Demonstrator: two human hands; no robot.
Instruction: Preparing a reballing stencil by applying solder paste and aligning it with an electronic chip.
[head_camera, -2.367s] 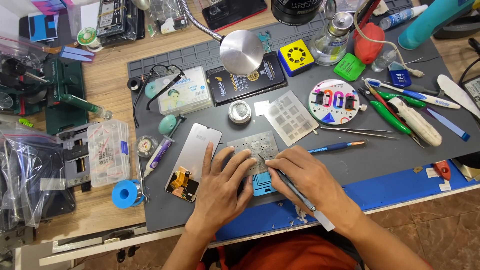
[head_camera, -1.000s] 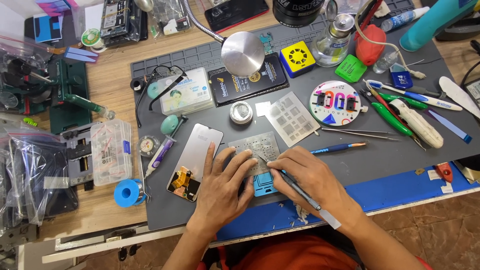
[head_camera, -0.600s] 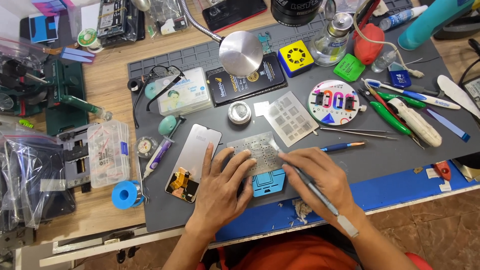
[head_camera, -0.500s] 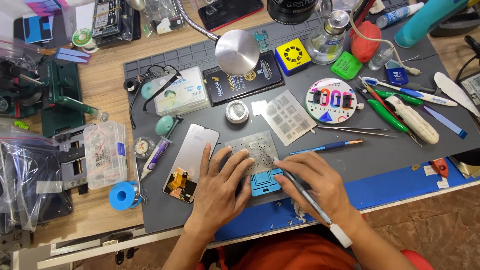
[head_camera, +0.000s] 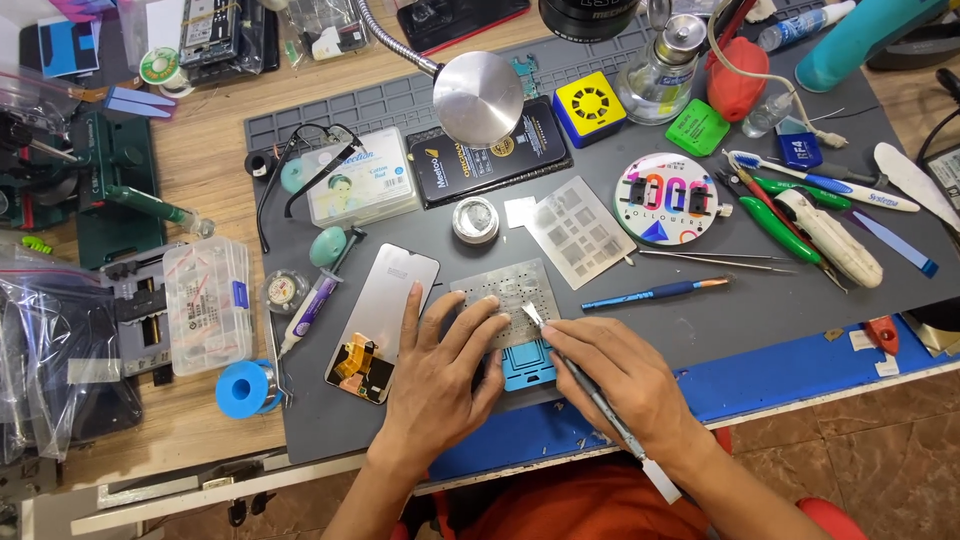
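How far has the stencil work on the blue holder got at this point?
Done: the metal stencil lies over the blue holder, and the phone screen lies face down beside it. In hand: the left hand presses the stencil flat while the right hand holds a thin scraper tool, tip on the stencil. Left: the stencil is not yet lifted; what lies under it is hidden.

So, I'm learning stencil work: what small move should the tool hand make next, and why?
Probably draw the blade across the metal stencil: the right hand has its tip on the holes, while the left hand presses the stencil flat on the blue jig.
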